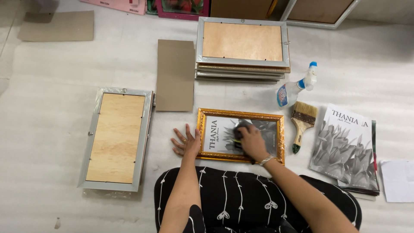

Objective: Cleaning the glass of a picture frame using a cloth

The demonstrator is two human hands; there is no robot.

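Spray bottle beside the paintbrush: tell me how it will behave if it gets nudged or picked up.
The spray bottle lies on its side, so its round body would probably roll if nudged toward the paintbrush. It looks like thin clear plastic, likely light and a little squeezable. How full it is cannot be told. The trigger head may stop it rolling far.

A picture frame point(240, 136) lay near the person, with a single frame point(115, 138) to its left and a cardboard sheet point(175, 74) beyond it. A stack of frames point(242, 49) sat farther off. A spray bottle point(295, 89), brush point(302, 123) and prints point(347, 149) lay right.
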